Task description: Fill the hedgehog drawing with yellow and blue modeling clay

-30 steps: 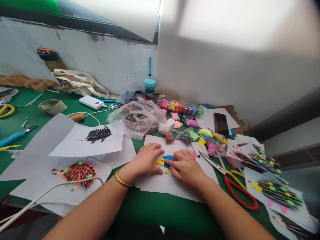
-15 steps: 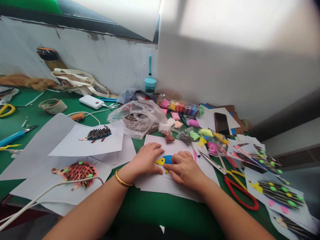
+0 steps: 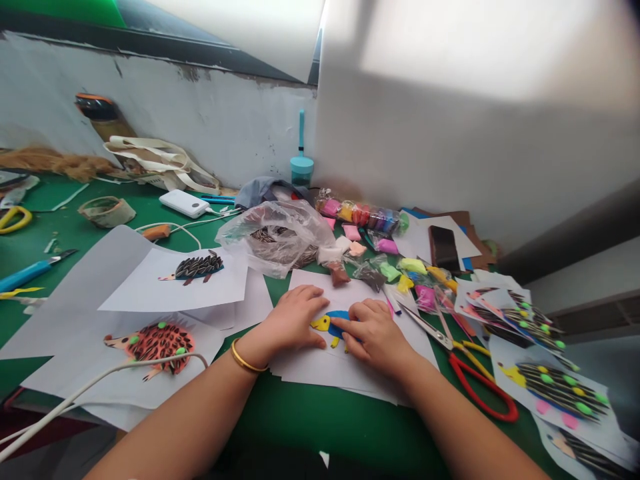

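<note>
A hedgehog figure with a yellow clay head (image 3: 321, 324) and a blue clay body (image 3: 339, 315) lies on white paper (image 3: 305, 363) before me. My left hand (image 3: 299, 319) rests on the paper to the left of the head, its thumb and fingers spread around that side. With the index finger stretched out, my right hand (image 3: 373, 335) touches the blue body just behind the head. Its other fingers are bent, and it covers the rear of the figure. Two small yellow feet (image 3: 335, 343) show beneath the body. Neither hand holds anything.
A plastic bag of sunflower seeds (image 3: 280, 240) stands behind the paper, with colored clay packets (image 3: 390, 270) to its right. Red-handled scissors (image 3: 483, 390) lie open at right. Seed-covered hedgehog pictures (image 3: 150, 343) lie left, more at far right. A white cable (image 3: 105, 377) crosses the left papers.
My right hand has shifted slightly on the blue body, with its index finger now higher and straighter. A second yellow foot has come into view. My left hand stays in place.
</note>
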The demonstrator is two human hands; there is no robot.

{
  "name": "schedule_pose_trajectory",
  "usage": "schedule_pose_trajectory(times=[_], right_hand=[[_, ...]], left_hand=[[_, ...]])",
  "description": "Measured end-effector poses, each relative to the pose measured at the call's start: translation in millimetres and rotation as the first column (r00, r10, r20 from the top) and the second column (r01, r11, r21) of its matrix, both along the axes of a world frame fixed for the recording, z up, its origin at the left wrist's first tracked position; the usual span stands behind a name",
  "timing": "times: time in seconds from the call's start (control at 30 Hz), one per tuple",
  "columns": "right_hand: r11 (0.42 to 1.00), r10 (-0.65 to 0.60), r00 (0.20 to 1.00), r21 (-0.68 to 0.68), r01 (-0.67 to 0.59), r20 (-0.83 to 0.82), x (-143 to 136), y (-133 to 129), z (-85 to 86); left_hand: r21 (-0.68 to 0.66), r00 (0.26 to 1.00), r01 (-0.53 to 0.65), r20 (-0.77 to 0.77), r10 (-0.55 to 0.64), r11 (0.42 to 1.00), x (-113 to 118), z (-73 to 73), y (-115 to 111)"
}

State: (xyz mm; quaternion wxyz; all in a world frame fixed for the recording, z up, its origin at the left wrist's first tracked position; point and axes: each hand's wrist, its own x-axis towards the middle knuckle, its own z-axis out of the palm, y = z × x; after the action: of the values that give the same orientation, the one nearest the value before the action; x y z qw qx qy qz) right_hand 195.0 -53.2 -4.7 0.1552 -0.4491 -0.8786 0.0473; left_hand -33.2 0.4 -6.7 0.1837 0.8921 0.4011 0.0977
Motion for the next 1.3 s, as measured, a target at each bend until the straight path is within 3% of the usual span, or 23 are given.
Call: schedule_pose_trajectory(times=[1.0, 1.13, 1.3], right_hand=[[0.993, -0.11, 0.989, -0.031, 0.113, 0.096, 10.4, 8.1, -0.1], [0.984, -0.178, 0.982, -0.019, 0.179, 0.07, 18.5, 9.7, -2.1], [0.993, -0.105, 0.989, -0.035, 0.109, 0.106, 20.6, 7.9, -1.4]], left_hand=[[-0.01, 1.0, -0.001, 0.003, 0.001, 1.0, 0.5, 0.9, 0.0], [-0.008, 1.0, 0.004, 0.005, -0.004, 1.0, 0.1, 1.2, -0.1], [-0.01, 1.0, 0.005, 0.007, -0.005, 1.0, -0.3, -0.2, 0.5]])
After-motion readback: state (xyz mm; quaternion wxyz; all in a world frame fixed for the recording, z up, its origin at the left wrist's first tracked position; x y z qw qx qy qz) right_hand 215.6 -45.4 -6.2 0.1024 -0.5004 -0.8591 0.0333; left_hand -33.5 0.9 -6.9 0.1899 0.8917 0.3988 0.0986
